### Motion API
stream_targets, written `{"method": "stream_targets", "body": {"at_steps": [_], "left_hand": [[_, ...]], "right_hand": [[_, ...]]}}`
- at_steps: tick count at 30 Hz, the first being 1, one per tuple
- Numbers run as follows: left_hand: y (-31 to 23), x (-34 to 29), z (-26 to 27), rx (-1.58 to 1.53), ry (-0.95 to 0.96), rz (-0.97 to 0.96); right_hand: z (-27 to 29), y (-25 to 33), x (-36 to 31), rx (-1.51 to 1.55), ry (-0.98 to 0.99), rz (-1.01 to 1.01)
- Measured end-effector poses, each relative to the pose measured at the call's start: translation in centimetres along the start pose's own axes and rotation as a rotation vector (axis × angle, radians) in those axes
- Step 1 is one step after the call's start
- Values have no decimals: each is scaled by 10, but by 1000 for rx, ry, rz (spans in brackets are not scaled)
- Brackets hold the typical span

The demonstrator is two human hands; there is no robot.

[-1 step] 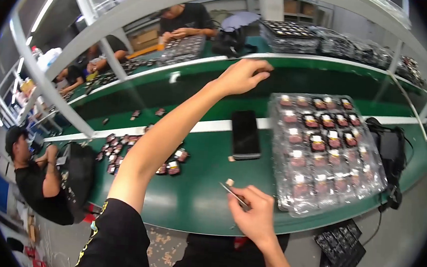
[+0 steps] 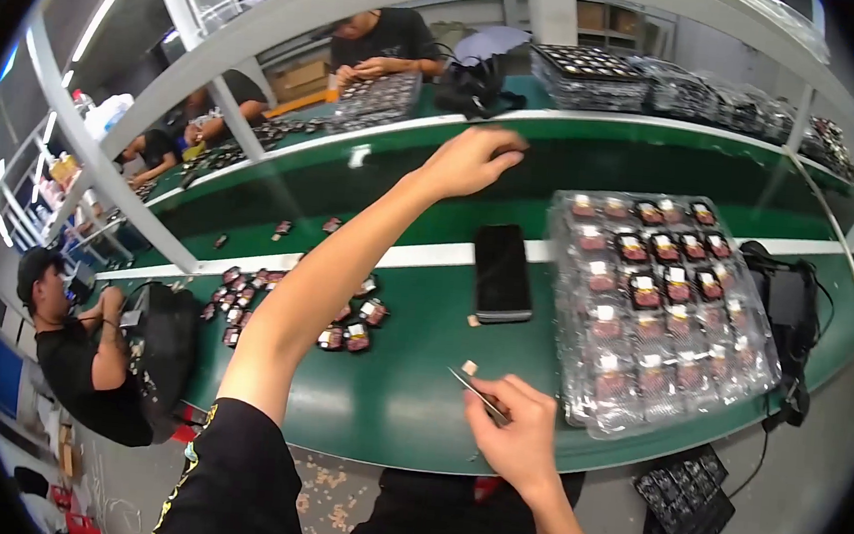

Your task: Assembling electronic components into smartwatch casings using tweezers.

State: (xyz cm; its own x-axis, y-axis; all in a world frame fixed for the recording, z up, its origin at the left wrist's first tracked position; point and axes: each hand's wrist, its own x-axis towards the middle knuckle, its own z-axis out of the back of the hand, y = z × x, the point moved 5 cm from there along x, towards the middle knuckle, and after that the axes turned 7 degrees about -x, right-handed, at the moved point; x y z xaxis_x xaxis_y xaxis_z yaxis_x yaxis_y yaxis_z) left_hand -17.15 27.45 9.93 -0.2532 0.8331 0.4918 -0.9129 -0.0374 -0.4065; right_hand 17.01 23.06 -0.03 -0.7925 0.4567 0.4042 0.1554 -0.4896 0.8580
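My left hand (image 2: 473, 162) reaches out over the far green strip beyond the white divider. Its fingers are a little blurred and bent, the thumb apart from them, and no object shows between them. Near the front edge of the bench, my right hand (image 2: 515, 425) pinches slim, pointed metal tweezers (image 2: 478, 396). Close by their tip lies a small tan piece (image 2: 469, 368). A dark phone-like device (image 2: 504, 273) lies between the hands, with another tan piece (image 2: 473, 321) at its lower corner. Small black-and-pink parts (image 2: 356, 338) lie in a loose group, partly hidden behind my left forearm.
At right, a clear plastic tray (image 2: 587, 400) holds several similar parts. A black adapter with cable (image 2: 785, 285) sits beside it. Stacked trays (image 2: 587, 84) stand at the back. Other people work at the far side and left. Black trays (image 2: 689, 509) lie low at right.
My left hand has drawn back slightly, left and toward me. The whole view has shifted a little; my right hand keeps its grip on the tweezers at nearly the same spot.
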Motion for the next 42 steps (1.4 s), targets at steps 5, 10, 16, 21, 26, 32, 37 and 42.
{"method": "stream_targets", "body": {"at_steps": [5, 10, 16, 21, 26, 32, 37, 42], "left_hand": [[116, -177, 90, 468, 151, 530], [121, -249, 121, 374, 44, 604], [118, -268, 123, 288, -32, 470], [107, -283, 135, 154, -79, 536], [81, -296, 151, 2, -233, 638], [-31, -267, 88, -287, -214, 567], [-120, -269, 27, -159, 51, 346], [-128, -287, 1, -200, 67, 242]], "right_hand": [[-9, 8, 2, -11, 126, 13], [-12, 9, 2, -38, 128, 27], [-16, 9, 3, -78, 120, -2], [-16, 8, 5, -111, 139, -13], [-17, 9, 6, -120, 154, -11], [-12, 2, 6, -163, 76, -69], [-13, 0, 4, -95, 34, -95], [-13, -2, 7, -104, 41, -83]]}}
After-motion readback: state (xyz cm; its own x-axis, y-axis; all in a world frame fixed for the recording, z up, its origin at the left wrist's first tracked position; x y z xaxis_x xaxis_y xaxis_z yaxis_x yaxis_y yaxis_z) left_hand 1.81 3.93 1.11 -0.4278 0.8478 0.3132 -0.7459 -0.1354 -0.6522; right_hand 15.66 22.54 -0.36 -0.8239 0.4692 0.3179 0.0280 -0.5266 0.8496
